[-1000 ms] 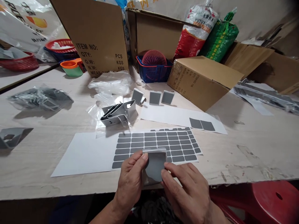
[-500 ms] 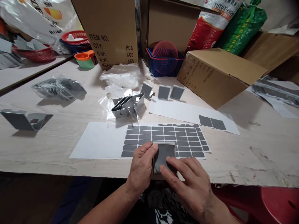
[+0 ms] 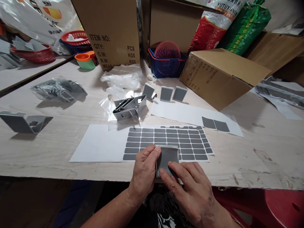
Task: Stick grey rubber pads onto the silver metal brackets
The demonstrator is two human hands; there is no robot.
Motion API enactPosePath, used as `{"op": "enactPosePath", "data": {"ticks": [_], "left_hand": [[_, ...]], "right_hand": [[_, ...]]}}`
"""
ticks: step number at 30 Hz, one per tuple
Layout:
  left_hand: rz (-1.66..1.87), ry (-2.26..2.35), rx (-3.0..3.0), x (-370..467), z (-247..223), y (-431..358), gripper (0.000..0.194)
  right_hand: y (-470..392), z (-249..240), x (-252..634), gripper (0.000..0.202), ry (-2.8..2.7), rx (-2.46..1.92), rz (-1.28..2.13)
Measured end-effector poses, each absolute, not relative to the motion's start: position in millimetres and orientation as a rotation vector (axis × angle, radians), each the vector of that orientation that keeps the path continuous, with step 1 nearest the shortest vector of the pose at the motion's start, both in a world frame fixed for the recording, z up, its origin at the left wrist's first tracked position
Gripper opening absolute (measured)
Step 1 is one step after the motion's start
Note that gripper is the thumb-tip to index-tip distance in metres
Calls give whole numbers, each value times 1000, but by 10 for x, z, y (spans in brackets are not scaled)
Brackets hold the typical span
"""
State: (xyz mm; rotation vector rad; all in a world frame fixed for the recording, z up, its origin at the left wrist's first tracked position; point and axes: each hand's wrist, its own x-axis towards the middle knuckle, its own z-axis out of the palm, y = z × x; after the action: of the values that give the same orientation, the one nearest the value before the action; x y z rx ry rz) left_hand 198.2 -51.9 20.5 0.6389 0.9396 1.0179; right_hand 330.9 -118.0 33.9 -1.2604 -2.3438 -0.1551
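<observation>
At the table's front edge, my left hand (image 3: 145, 169) is closed on the left side of a small silver-edged stand, its thumb resting on the top left corner. A dark grey pad (image 3: 168, 155) covers the stand's upward face. My right hand (image 3: 193, 186) has its thumb and index finger on the lower part of this pad; its other fingers are curled, partly hidden. Just behind lies a white sheet of dark grey rounded stickers (image 3: 166, 140). Bent metal stands (image 3: 129, 107), some with a logo, sit on clear plastic behind it.
Three padded stands (image 3: 166, 93) stand farther back, beside a white backing strip (image 3: 190, 113) with two grey pads. A bent stand (image 3: 25, 123) and bagged parts (image 3: 59, 90) lie left. Cartons (image 3: 223, 76) and a blue basket (image 3: 166, 68) line the back; a red stool (image 3: 285, 205) is lower right.
My right thumb and index finger have shifted slightly left across the lower pad, which looks flatter now. The left hand keeps its hold.
</observation>
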Motion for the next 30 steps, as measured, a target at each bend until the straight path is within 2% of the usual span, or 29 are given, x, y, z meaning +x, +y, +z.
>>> {"op": "enactPosePath", "data": {"ticks": [8, 13, 16, 19, 25, 30], "left_hand": [[1033, 998, 618, 1987, 219, -542, 26], [1123, 1101, 560, 1954, 194, -515, 18], [1141, 1097, 519, 1925, 186, -506, 15], [1121, 1041, 487, 1904, 176, -515, 13], [1117, 964, 591, 1889, 117, -592, 10], [1096, 946, 730, 1827, 131, -640, 9]], "right_hand": [[-1187, 357, 3240, 34, -2292, -1226, -188], [-1225, 244, 3206, 43, -2296, -1228, -252], [-1247, 199, 3248, 37, -2166, -1194, -270], [-1223, 216, 3339, 33, -1944, -1202, -74], [-1017, 229, 3363, 51, -1374, -1464, 485], [-920, 249, 3248, 27, -1218, -1393, 737]]}}
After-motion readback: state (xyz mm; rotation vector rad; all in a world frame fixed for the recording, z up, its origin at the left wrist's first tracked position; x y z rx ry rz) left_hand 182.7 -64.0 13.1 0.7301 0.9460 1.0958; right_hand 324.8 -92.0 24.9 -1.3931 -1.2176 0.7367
